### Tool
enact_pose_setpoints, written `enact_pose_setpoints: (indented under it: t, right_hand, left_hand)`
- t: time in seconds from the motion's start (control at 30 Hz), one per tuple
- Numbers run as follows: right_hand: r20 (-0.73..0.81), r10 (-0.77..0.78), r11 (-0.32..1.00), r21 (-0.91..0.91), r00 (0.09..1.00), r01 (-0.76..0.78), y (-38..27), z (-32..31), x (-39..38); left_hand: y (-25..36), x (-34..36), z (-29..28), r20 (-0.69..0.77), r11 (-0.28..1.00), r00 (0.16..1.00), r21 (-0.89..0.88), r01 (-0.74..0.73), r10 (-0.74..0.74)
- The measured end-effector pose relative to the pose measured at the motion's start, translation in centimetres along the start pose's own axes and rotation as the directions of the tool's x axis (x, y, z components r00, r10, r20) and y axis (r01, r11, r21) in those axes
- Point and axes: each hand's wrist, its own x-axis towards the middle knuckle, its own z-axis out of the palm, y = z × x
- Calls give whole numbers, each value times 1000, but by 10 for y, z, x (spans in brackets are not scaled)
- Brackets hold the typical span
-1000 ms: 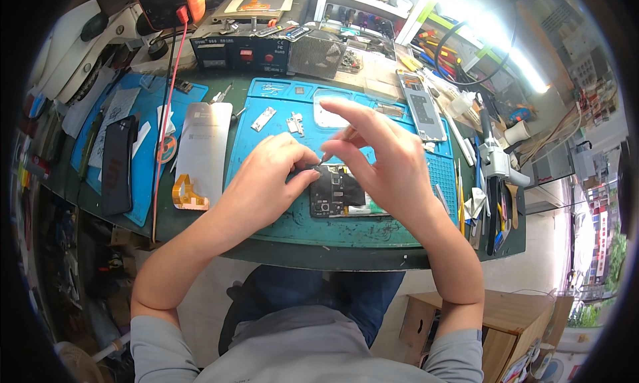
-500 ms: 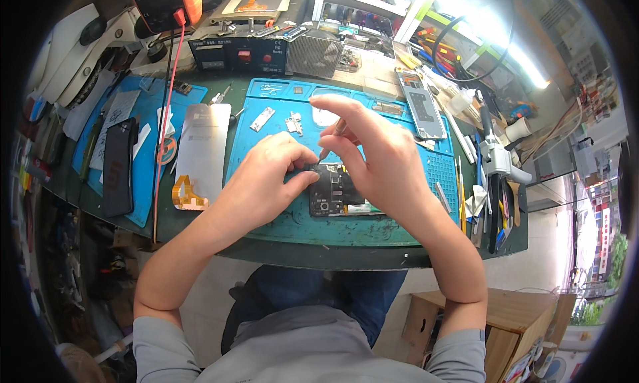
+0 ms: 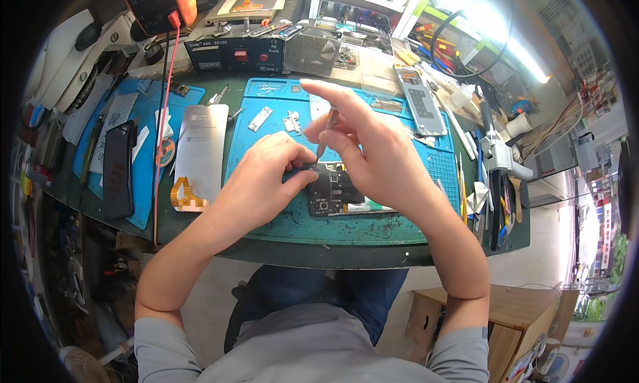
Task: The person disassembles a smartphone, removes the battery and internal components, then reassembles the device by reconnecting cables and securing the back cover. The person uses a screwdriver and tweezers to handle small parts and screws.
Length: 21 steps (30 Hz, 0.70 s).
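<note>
An opened phone (image 3: 327,195), its dark inner parts showing, lies on the blue work mat (image 3: 279,223) in front of me. My left hand (image 3: 263,173) is closed at its upper left corner, thumb and fingers pinching the edge there. My right hand (image 3: 389,160) grips a slim screwdriver (image 3: 331,120) between thumb and fingers, with the index finger stretched out above. The screwdriver's tip points down at the same corner, close to my left fingertips. Whether it touches a screw is too small to tell. My right hand covers the phone's right part.
Small metal plates (image 3: 260,118) lie on the mat's far part. To the left are a phone screen (image 3: 201,143) with an orange flex cable and a dark phone panel (image 3: 120,170). A phone frame (image 3: 423,103) lies far right; a multimeter (image 3: 148,6) hangs far left.
The screwdriver shows more of its shaft now. My right index finger has lifted a little up and left, and the right fingers have shifted on the handle. My left hand keeps its place.
</note>
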Motion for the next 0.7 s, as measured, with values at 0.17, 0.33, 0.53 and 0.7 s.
enact_pose_setpoints:
  t: [0.17, 0.33, 0.53, 0.7]
  right_hand:
    - [-69, -182, 971, -171, 981, 168, 6, 6, -1]
    - [-68, -110, 951, -296, 992, 85, 0, 3, -2]
    - [-46, -53, 985, -169, 998, 45, -1, 3, -4]
    - [-73, -136, 969, -219, 988, 117, -1, 4, -3]
  left_hand:
    - [-1, 0, 0, 2, 1000, 1000, 15, -11, 11]
    - [0, 0, -2, 9, 1000, 1000, 6, -5, 5]
    - [8, 1, -3, 21, 997, 997, -9, 72, -72]
    - [6, 1, -3, 26, 997, 997, -10, 71, -71]
